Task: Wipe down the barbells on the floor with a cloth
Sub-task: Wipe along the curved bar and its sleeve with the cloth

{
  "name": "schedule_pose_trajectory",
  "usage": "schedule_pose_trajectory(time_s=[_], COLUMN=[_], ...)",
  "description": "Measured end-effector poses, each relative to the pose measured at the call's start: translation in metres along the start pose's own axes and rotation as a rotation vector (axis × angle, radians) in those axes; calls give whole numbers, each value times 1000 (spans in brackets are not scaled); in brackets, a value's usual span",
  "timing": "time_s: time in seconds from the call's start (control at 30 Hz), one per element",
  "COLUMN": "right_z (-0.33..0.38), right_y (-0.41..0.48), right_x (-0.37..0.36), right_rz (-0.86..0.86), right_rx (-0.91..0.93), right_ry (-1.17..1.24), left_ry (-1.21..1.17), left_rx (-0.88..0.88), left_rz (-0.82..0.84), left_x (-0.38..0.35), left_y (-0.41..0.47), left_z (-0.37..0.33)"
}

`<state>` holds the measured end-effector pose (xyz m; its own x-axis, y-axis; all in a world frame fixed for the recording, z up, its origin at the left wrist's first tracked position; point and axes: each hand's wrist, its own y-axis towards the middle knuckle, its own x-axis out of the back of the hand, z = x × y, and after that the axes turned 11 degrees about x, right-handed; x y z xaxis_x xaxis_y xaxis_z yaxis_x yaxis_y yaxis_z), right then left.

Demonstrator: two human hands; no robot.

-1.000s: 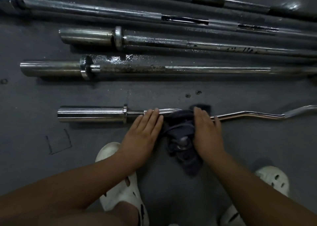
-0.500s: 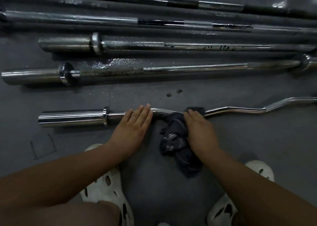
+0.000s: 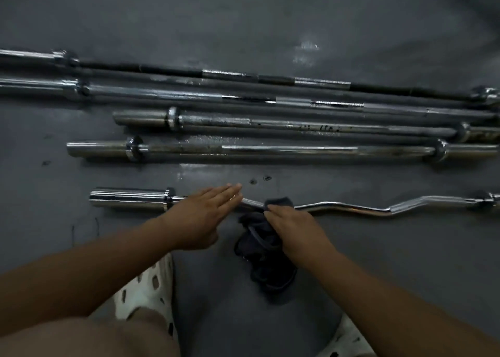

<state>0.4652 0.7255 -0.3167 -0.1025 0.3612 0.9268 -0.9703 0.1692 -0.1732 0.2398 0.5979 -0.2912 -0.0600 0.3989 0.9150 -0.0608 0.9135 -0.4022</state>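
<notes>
Your dark cloth (image 3: pixel 259 237) is bunched over the wavy curl bar (image 3: pixel 351 206), the closest bar to you, right at its first bend, with the rest of the rag trailing back toward you on the grey floor (image 3: pixel 378 262). Your right hand (image 3: pixel 292 221) has its fingers curled down onto the cloth where it crosses the bar. Your left hand (image 3: pixel 201 216) is flat with the fingers straight and together, over the bar just past the collar; it's a bit blurry, so I can't tell if it's touching. Beyond that, lying roughly parallel: the nearest straight barbell (image 3: pixel 297 151), the second barbell (image 3: pixel 270 123), the third barbell (image 3: pixel 189 96) and the farthest barbell (image 3: pixel 230 73). Your white holey clogs, left clog (image 3: pixel 146 283) and right clog (image 3: pixel 343 340), sit at the bottom.
</notes>
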Motion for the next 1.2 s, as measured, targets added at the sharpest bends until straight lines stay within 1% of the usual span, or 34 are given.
schedule_pose_trajectory(time_s=[0.1,0.2,0.3,0.4,0.5,0.63,0.77,0.87,0.93,0.97,1.03,1.07,1.1,1.2], right_z=[10,23,39,53,51,32,12,-12,-35,-46,-62,-63,-59,-45], right_y=[-18,-43,-77,-105,-124,-131,-116,-89,-68,-58,-37,-27,-18,-12], right_x=[21,46,72,89,93,72,51,36,23,15,-5,-17,-30,-61], right_rz=[-96,-140,-179,-229,-286,-241,-170,-178,-192,-181,-73,-19,10,31], right_rx=[31,66,92,103,70,-2,-52,-62,-90,-133,-269,-323,-338,-217], right_ry=[-21,-73,-96,-118,-133,-118,-73,-22,20,51,118,139,130,90], left_ry=[8,52,95,72,-20,-140,-153,-170,-166,-149,-148,-173,-206,-256], left_rx=[7,23,18,8,74,132,129,129,160,191,249,250,232,185], left_rz=[22,-16,-36,-30,-41,-12,27,26,20,34,59,57,58,44], left_x=[36,63,81,80,62,38,24,11,-2,-8,-23,-30,-38,-58], left_y=[-18,-37,-56,-69,-69,-57,-26,9,36,50,75,86,94,97], left_z=[-16,-42,-83,-117,-120,-121,-114,-107,-106,-106,-110,-113,-116,-124])
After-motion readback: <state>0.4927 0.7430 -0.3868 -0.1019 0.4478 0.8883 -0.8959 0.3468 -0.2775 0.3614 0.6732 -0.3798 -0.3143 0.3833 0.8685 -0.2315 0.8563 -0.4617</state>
